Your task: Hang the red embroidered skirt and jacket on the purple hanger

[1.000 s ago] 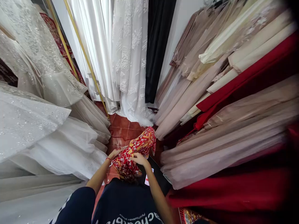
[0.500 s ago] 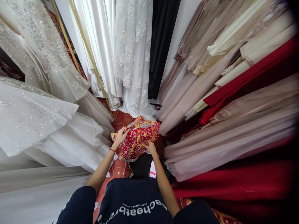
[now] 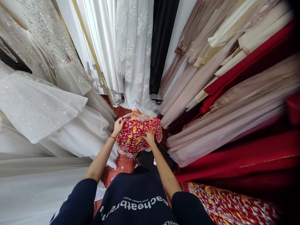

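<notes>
A red garment (image 3: 138, 132) with gold and silver embroidery is bunched up in front of me, above the red tiled floor. My left hand (image 3: 118, 125) grips its left edge, fingers curled on the cloth; a thin red band circles that wrist. My right hand (image 3: 148, 137) pinches the fabric near the lower middle. Below the garment lies a black item (image 3: 150, 160) with a small white tag, partly hidden by my right forearm.
White sequined and lace gowns (image 3: 42, 103) crowd the left side and hang at the back (image 3: 131, 53) beside a black one (image 3: 161, 43). Beige and red dresses (image 3: 234, 93) fill the right. More red embroidered cloth (image 3: 225, 203) lies lower right. The tiled aisle (image 3: 117, 165) is narrow.
Both hands have lifted the red garment up and away from my body and gathered it into a tighter bundle. My view has shifted slightly, showing the embroidered cloth at lower right.
</notes>
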Demonstrator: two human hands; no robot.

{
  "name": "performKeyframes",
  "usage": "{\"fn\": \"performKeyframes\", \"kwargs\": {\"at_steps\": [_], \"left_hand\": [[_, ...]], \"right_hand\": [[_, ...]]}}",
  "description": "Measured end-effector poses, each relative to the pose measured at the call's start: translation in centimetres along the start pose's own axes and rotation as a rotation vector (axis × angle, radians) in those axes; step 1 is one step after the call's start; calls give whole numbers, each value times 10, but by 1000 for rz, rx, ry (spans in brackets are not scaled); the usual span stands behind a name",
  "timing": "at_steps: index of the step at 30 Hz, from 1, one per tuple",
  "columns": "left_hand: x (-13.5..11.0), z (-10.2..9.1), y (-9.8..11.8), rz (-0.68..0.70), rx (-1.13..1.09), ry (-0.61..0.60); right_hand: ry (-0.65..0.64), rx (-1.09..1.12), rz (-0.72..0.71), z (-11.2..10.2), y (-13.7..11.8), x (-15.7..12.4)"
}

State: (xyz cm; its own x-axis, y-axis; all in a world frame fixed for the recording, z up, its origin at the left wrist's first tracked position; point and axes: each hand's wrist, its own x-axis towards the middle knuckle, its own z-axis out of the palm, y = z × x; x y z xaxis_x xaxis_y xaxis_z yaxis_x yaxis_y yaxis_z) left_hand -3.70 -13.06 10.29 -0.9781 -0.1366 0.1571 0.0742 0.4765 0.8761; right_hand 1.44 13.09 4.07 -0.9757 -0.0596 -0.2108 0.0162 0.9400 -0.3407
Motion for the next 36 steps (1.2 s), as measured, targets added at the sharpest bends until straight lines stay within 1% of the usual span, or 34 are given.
{"fn": "performKeyframes", "kwargs": {"at_steps": [3, 6, 11, 16, 21, 23, 25, 28, 30, 33, 36], "left_hand": [[13, -4, -9, 20, 8, 8], [22, -4, -17, 7, 20, 18], [27, 0, -30, -42, 28, 50], [29, 5, -41, -63, 20, 47], [33, 11, -49, -79, -12, 36], [33, 12, -52, -84, -30, 28], [34, 11, -53, -84, -53, 7], [34, 7, -52, -62, -99, -48], [34, 4, -47, -40, -130, -81], [34, -1, -35, -9, -165, -129], [30, -8, -18, 25, -182, -184]], "right_hand": [[18, 2, -34, 4, -9, -6], [29, -5, -57, 5, -13, -13], [48, -46, -83, -1, -17, -15], [35, -67, -121, -13, -18, -5], [31, -42, -114, -27, -13, 6], [49, -19, -95, -35, -7, 13], [100, -3, -44, -46, 1, 22], [178, 10, 58, -61, 15, 41], [180, 25, 87, -67, 20, 56], [135, 66, 53, -72, 23, 74], [120, 124, -31, -74, 23, 79]]}}
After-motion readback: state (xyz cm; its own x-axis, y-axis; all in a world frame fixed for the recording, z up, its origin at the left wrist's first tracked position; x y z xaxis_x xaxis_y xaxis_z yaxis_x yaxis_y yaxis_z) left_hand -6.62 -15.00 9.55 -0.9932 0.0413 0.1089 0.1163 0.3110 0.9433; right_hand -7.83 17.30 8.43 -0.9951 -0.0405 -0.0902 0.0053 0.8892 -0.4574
